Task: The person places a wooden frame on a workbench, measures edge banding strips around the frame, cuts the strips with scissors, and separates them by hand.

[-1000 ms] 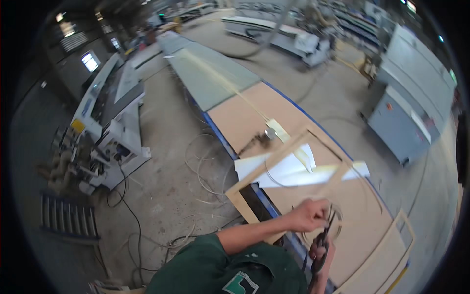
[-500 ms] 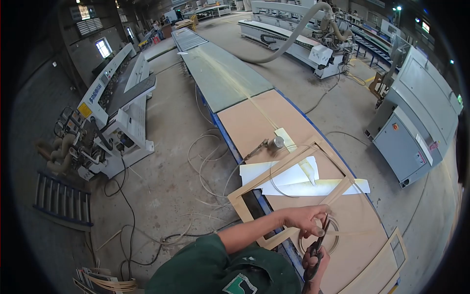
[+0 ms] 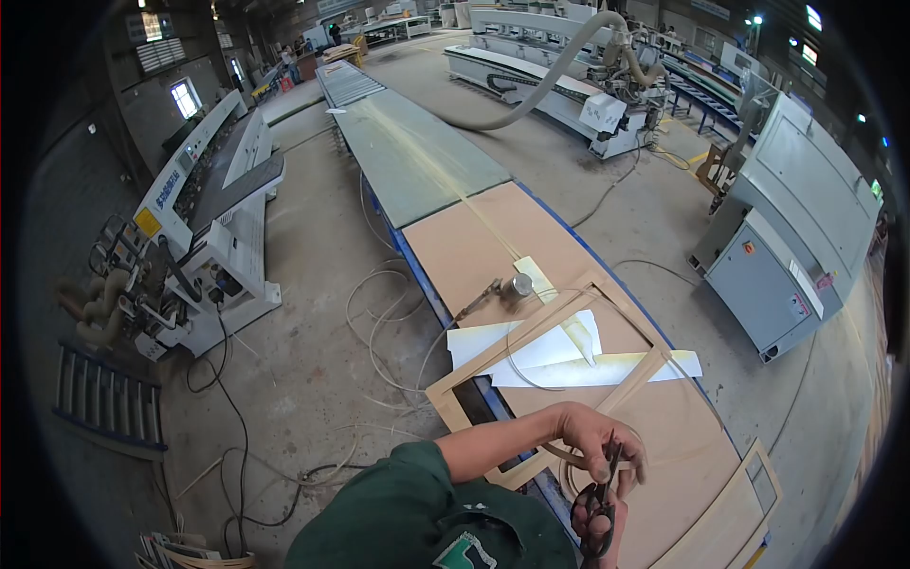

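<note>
My right hand (image 3: pixel 605 527) is wrapped round the handles of a dark hand tool (image 3: pixel 599 501), which looks like shears or pliers and points up the table. Just beyond it, my left hand (image 3: pixel 595 438) has its fingers curled down round the tool's tip; what they grip is too small to tell. A coil of thin pale strip (image 3: pixel 567 471) shows beside and below my left hand, partly hidden by it. Past the hands, a wooden frame (image 3: pixel 504 358) lies across white sheets (image 3: pixel 531 353) on the brown board (image 3: pixel 474 232).
A metal cup with a hose (image 3: pixel 517 286) stands on the board. Another light frame (image 3: pixel 758 484) is at the right edge. Hoses (image 3: pixel 374 351) trail over the floor at left. Machines flank the long table, with a grey cabinet (image 3: pixel 758 275) at right. People are far off.
My left hand has moved from above the tool to curl over its tip. The tool and my right hand have shifted slightly down and left. The view has steadied and turned a little.
</note>
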`<state>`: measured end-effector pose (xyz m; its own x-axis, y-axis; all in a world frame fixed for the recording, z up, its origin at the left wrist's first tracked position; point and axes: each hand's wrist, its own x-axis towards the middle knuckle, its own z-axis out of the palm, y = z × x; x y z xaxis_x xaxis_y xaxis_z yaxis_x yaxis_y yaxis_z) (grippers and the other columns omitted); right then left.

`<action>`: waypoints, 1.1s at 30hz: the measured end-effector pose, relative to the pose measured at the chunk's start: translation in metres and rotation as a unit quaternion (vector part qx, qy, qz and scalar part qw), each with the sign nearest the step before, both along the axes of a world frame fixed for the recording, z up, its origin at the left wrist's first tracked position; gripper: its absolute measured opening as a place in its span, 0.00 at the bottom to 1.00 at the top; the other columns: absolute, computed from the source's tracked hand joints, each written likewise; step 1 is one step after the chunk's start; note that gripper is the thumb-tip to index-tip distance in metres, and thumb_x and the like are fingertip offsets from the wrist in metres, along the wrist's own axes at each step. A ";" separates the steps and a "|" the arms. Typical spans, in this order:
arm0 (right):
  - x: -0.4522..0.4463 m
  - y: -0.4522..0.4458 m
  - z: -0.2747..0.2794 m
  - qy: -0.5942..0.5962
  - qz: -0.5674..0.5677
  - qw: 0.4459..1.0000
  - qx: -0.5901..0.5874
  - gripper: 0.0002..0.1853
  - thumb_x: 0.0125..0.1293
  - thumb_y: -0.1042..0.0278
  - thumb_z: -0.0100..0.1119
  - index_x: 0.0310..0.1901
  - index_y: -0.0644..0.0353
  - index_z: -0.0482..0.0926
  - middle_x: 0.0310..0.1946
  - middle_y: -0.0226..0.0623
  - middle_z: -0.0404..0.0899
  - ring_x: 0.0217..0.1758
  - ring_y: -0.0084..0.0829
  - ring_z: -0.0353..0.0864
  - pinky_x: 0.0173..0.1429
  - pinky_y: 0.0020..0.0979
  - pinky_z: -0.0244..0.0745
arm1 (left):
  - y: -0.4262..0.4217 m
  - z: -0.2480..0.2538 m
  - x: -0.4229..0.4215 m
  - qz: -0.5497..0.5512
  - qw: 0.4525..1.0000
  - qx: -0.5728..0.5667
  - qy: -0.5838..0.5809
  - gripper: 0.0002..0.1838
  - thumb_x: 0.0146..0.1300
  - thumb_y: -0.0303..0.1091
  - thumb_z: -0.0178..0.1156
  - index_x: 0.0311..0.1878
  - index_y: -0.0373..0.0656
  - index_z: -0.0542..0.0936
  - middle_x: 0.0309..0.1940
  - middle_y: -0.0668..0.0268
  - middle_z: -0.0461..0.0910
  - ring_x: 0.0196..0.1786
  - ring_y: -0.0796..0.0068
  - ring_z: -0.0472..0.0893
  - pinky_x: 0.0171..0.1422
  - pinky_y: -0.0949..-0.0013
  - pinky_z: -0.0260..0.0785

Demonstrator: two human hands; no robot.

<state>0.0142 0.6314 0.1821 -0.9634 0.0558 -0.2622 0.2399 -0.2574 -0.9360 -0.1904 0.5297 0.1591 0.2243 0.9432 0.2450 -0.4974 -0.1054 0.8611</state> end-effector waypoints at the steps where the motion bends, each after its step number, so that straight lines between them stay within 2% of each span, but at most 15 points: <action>1: 0.000 0.000 -0.003 0.017 -0.007 1.000 -0.001 0.47 0.38 0.16 0.71 0.34 0.61 0.72 0.20 0.23 0.68 0.17 0.16 0.65 0.19 0.19 0.54 | 0.002 -0.004 0.004 0.024 1.000 0.011 -0.013 0.45 0.51 0.40 0.80 0.69 0.32 0.69 0.53 0.47 0.82 0.46 0.61 0.86 0.29 0.69 0.78; 2: 0.000 0.001 -0.005 0.033 -0.015 0.999 -0.002 0.47 0.39 0.15 0.70 0.34 0.61 0.72 0.20 0.23 0.69 0.17 0.16 0.65 0.19 0.19 0.54 | 0.005 -0.009 0.007 0.049 0.998 0.023 -0.025 0.43 0.51 0.39 0.80 0.67 0.30 0.71 0.53 0.46 0.83 0.48 0.59 0.86 0.28 0.68 0.78; 6: 0.003 0.008 -0.016 0.011 -0.011 1.000 0.018 0.47 0.40 0.15 0.69 0.33 0.61 0.72 0.20 0.23 0.70 0.16 0.16 0.66 0.18 0.19 0.55 | -0.004 0.002 0.009 0.082 0.993 -0.048 -0.070 0.43 0.44 0.37 0.83 0.61 0.28 0.73 0.57 0.46 0.81 0.33 0.69 0.86 0.25 0.74 0.76; 8: 0.007 0.019 -0.049 0.031 0.006 0.999 0.035 0.09 0.66 0.60 0.58 0.38 0.53 0.70 0.24 0.26 0.71 0.17 0.21 0.66 0.18 0.21 0.58 | -0.010 0.007 0.009 0.071 0.991 -0.086 -0.073 0.43 0.42 0.36 0.83 0.61 0.27 0.72 0.58 0.44 0.80 0.30 0.69 0.86 0.23 0.74 0.76; 9: 0.007 0.018 -0.043 0.031 0.006 0.999 0.034 0.09 0.66 0.60 0.58 0.38 0.53 0.70 0.24 0.26 0.71 0.17 0.21 0.66 0.18 0.21 0.58 | -0.012 0.008 0.009 0.064 0.990 -0.099 -0.075 0.45 0.41 0.35 0.83 0.62 0.27 0.71 0.58 0.43 0.79 0.27 0.69 0.85 0.21 0.74 0.75; 11: 0.008 0.017 -0.023 -0.076 -0.018 0.997 -0.020 0.48 0.33 0.24 0.80 0.37 0.65 0.76 0.21 0.25 0.74 0.18 0.17 0.71 0.21 0.21 0.63 | -0.014 0.008 0.010 0.056 0.989 -0.110 -0.077 0.47 0.40 0.34 0.82 0.63 0.26 0.69 0.59 0.41 0.78 0.25 0.70 0.85 0.20 0.74 0.75; 15: 0.008 0.018 -0.032 -0.069 -0.018 0.997 -0.030 0.48 0.32 0.25 0.81 0.39 0.66 0.77 0.21 0.25 0.74 0.17 0.18 0.72 0.20 0.21 0.64 | -0.017 -0.007 0.007 0.053 0.985 -0.123 -0.113 0.51 0.38 0.29 0.82 0.66 0.25 0.65 0.59 0.39 0.78 0.25 0.71 0.85 0.18 0.77 0.74; 17: 0.004 0.014 -0.022 -0.035 0.005 0.999 0.035 0.47 0.40 0.15 0.68 0.32 0.61 0.72 0.19 0.24 0.70 0.16 0.16 0.68 0.18 0.19 0.57 | -0.016 -0.012 0.008 0.053 0.983 -0.129 -0.123 0.51 0.38 0.28 0.81 0.67 0.24 0.64 0.60 0.39 0.77 0.25 0.72 0.84 0.17 0.78 0.73; 20: 0.001 0.018 -0.022 0.007 -0.003 0.999 0.045 0.47 0.39 0.15 0.69 0.31 0.62 0.72 0.18 0.24 0.71 0.16 0.17 0.70 0.18 0.20 0.58 | -0.011 -0.021 0.013 0.057 0.978 -0.146 -0.140 0.49 0.39 0.27 0.81 0.66 0.24 0.65 0.59 0.40 0.78 0.23 0.76 0.83 0.17 0.78 0.73; 23: -0.001 0.028 -0.023 0.015 -0.011 1.000 0.025 0.47 0.40 0.16 0.69 0.31 0.62 0.72 0.19 0.25 0.71 0.16 0.18 0.69 0.18 0.21 0.59 | -0.006 -0.027 0.014 0.052 0.980 -0.130 -0.139 0.44 0.42 0.26 0.78 0.64 0.25 0.68 0.58 0.40 0.79 0.19 0.79 0.81 0.16 0.79 0.70; 26: 0.004 0.056 -0.041 0.083 -0.049 0.995 0.027 0.43 0.48 0.19 0.68 0.33 0.61 0.72 0.19 0.27 0.69 0.15 0.20 0.66 0.18 0.22 0.57 | -0.016 -0.012 0.008 0.152 0.966 -0.181 -0.103 0.34 0.49 0.25 0.72 0.61 0.26 0.73 0.54 0.44 0.83 0.15 0.84 0.76 0.16 0.81 0.65; 27: 0.005 0.064 -0.054 0.131 -0.123 0.982 0.052 0.36 0.56 0.27 0.69 0.33 0.60 0.72 0.18 0.28 0.68 0.15 0.20 0.65 0.19 0.23 0.56 | -0.022 -0.007 0.002 0.150 0.966 -0.181 -0.103 0.34 0.49 0.25 0.72 0.61 0.26 0.73 0.54 0.44 0.83 0.15 0.84 0.76 0.16 0.81 0.65; 30: 0.007 0.122 -0.098 -0.098 -0.308 0.925 0.202 0.18 0.60 0.56 0.67 0.33 0.63 0.72 0.18 0.31 0.71 0.17 0.24 0.70 0.21 0.27 0.63 | -0.040 0.001 -0.016 0.282 0.939 -0.199 -0.007 0.22 0.54 0.27 0.68 0.54 0.30 0.79 0.45 0.52 0.87 0.17 0.85 0.76 0.16 0.80 0.63; 32: 0.021 0.167 -0.145 -0.206 -0.284 0.867 0.354 0.16 0.57 0.61 0.68 0.36 0.67 0.76 0.19 0.34 0.74 0.19 0.29 0.75 0.25 0.30 0.70 | -0.050 0.016 -0.019 0.363 0.906 -0.213 0.036 0.17 0.56 0.27 0.65 0.49 0.33 0.82 0.39 0.57 0.88 0.18 0.84 0.74 0.18 0.78 0.61; 33: 0.039 0.202 -0.216 -0.184 -0.310 0.835 0.415 0.19 0.53 0.64 0.70 0.41 0.72 0.80 0.21 0.37 0.78 0.20 0.32 0.78 0.27 0.34 0.74 | -0.056 0.019 -0.021 0.388 0.895 -0.217 0.046 0.15 0.57 0.27 0.66 0.47 0.33 0.82 0.38 0.56 0.88 0.18 0.82 0.75 0.17 0.77 0.62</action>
<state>0.0528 0.8335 -0.0340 -0.5446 0.8239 -0.1569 0.6121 0.2625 -0.7459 -0.2114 0.4735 0.1778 -0.5391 0.8255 -0.1671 -0.3438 -0.0346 0.9384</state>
